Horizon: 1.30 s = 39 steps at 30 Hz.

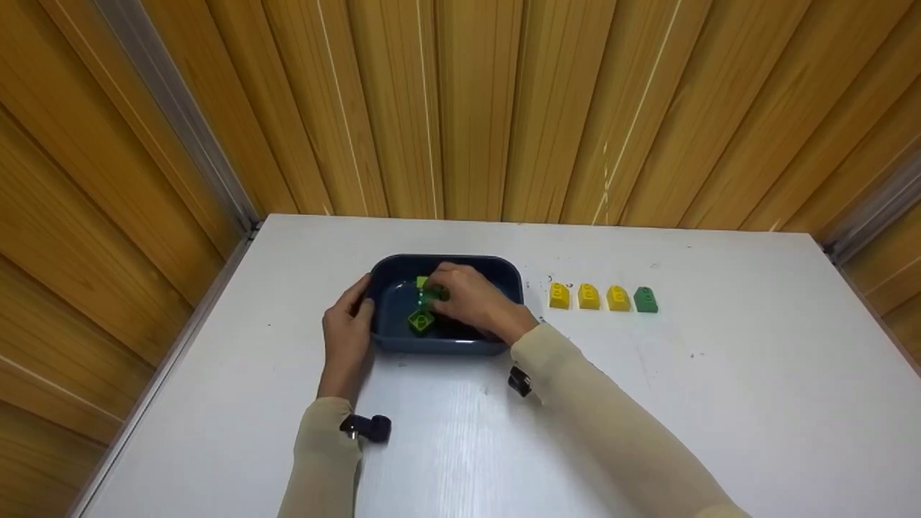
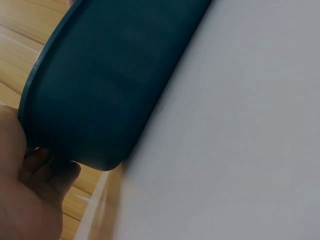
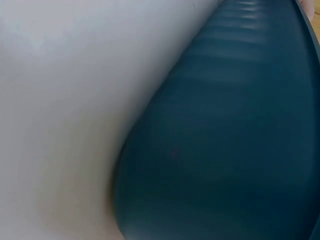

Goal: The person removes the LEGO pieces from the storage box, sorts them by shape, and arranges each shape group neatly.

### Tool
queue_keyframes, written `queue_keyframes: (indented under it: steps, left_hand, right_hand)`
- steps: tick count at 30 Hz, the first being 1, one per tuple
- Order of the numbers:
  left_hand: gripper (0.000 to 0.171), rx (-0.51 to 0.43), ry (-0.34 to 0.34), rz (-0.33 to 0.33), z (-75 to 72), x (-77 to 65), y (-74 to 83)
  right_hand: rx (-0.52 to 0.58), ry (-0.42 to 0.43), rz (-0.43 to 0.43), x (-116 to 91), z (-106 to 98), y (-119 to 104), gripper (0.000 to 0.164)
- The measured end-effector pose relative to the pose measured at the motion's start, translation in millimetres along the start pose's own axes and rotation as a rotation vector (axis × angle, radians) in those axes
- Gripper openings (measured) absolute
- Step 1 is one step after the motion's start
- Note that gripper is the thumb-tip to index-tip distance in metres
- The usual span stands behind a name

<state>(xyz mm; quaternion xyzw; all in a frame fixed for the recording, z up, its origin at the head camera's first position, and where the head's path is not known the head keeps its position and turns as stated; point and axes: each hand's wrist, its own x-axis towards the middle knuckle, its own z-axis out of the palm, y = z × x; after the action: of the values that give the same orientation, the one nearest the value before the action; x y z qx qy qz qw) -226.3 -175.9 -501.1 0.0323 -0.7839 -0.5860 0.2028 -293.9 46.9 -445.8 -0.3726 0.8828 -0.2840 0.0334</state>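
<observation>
A dark blue rectangular dish [image 1: 439, 347] stands on the white table. My left hand [image 1: 347, 338] grips its left end, thumb at the rim and fingers along the outer wall; the left wrist view shows this hand [image 2: 32, 195] at the corner of the dish [image 2: 110, 90]. Inside the dish, my right hand [image 1: 471, 298] pinches a green toy brick [image 1: 432, 296], partly covered by the fingers. A lime green brick [image 1: 421, 321] lies just in front of it, and another lime piece [image 1: 422, 281] shows behind. The right wrist view holds mostly the outer wall of the dish [image 3: 225, 130].
Right of the dish, a row of sloped bricks runs along the table [image 1: 719, 403]: a yellow brick [image 1: 559, 296], a second yellow brick [image 1: 588, 296], a third yellow brick [image 1: 617, 298] and a green brick [image 1: 645, 299]. Wood-patterned panels [image 1: 475, 108] rise behind the table's far edge.
</observation>
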Motion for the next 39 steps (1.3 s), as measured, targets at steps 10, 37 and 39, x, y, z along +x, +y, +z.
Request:
queue_keyframes:
  steps: [10, 37, 39]
  left_hand:
    - [0.042, -0.026, -0.008, -0.01, 0.5, -0.4, -3.1]
    - [0.043, -0.015, -0.013, -0.04, -0.3, 0.0, -1.4]
    - [0.043, -0.017, -0.014, -0.041, -0.6, 0.0, -2.0]
  right_hand:
    - [-0.012, -0.057, 0.034, -3, -4, 2, 0.035]
    - [0.195, 0.191, 0.022, -50, -28, 23, 0.039]
    - [0.201, 0.196, 0.029, -54, -30, 24, 0.038]
